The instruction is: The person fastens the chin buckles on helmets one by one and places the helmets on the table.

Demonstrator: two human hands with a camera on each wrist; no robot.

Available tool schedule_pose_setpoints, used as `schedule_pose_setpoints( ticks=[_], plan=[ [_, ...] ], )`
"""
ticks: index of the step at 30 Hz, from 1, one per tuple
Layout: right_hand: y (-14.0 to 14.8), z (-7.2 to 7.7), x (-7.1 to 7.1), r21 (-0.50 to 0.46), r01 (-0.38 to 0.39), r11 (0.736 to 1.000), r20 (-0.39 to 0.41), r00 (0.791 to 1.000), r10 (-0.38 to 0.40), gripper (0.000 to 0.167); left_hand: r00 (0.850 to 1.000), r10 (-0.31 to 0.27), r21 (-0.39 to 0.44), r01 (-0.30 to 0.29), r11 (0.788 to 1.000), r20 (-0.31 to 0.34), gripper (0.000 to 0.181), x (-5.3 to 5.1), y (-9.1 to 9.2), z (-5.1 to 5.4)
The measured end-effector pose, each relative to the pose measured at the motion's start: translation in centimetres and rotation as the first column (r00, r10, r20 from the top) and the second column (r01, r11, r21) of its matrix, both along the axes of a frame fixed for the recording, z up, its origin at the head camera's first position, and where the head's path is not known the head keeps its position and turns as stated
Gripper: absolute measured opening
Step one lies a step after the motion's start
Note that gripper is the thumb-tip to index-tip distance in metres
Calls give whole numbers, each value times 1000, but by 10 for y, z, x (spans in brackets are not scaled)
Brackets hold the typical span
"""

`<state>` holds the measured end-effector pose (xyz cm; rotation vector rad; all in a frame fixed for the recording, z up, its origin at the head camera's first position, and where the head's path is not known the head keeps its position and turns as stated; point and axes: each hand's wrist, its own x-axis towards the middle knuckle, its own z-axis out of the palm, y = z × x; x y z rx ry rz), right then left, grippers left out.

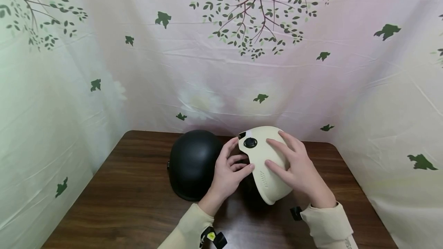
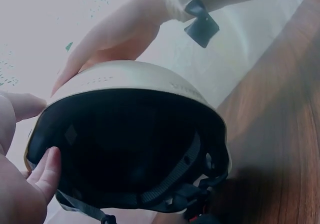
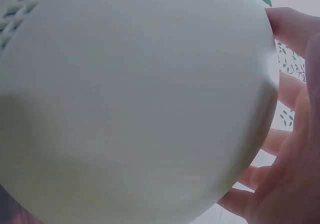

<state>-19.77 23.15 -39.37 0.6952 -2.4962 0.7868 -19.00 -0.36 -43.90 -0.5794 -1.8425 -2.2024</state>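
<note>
A cream helmet point(image 1: 273, 180) is tilted on its side, its opening turned left, with a round black knob point(image 1: 250, 142) on the shell. My left hand point(image 1: 228, 168) pinches its rim, thumb on the outside and fingertips inside the opening. Over the dome, my right hand point(image 1: 297, 164) rests with fingers spread against the outer shell. The left wrist view shows the dark lining point(image 2: 125, 139) and a grey strap point(image 2: 175, 171) inside. Smooth shell point(image 3: 145, 94) fills most of the right wrist view. Whether the helmet touches the table cannot be told.
A matte black helmet point(image 1: 194, 164) sits dome up, close to the left of my left hand. Both are at a dark wood table point(image 1: 131, 187) with rounded back corners. A pale cloth point(image 1: 221, 80) printed with leaves hangs behind and at the sides.
</note>
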Motion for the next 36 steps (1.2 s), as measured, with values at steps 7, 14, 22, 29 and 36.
schedule_pose_setpoints(
  ticks=[7, 14, 22, 29, 36],
  plan=[
    [6, 0, 0, -33, 8, 999, 38, 999, -6, 56, 1000, 19, -52, -19, 998, -8, 83, 0, -3, -4],
    [14, -3, -2, -55, 19, 998, 66, 998, -15, 57, 996, 63, -122, -54, 991, 65, 79, 3, -7, -16],
    [27, -2, -4, -62, 47, 997, 120, 992, -39, 56, 987, 67, -262, -27, 965, 145, 74, 3, -13, -35],
    [36, -4, -5, -71, 72, 995, 165, 985, -59, 56, 985, 60, -268, -14, 963, 164, 72, 2, -13, -42],
    [43, -14, -4, -69, 90, 994, 249, 966, -70, 60, 989, 38, -271, 2, 963, 142, 70, 3, -11, -41]
  ],
)
